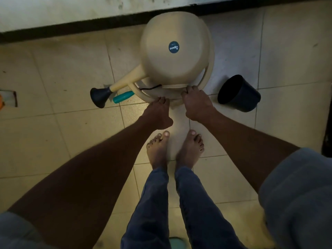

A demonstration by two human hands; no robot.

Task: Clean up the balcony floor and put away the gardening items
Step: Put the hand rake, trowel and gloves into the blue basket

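Bending over the beige watering can (177,49) on the tiled floor (53,132) by the wall, both grips curl round its handle: left hand (158,113), right hand (196,103). Stiff plastic, probably light if empty; the handle suits lifting.

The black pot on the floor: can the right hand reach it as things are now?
Probably yes, once freed. The right hand grips the watering can, and the black pot lies on its side close beside it, with only bare tile between them.

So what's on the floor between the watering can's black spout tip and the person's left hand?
In the head view, a teal handle lies there, between the spout tip and the left hand.
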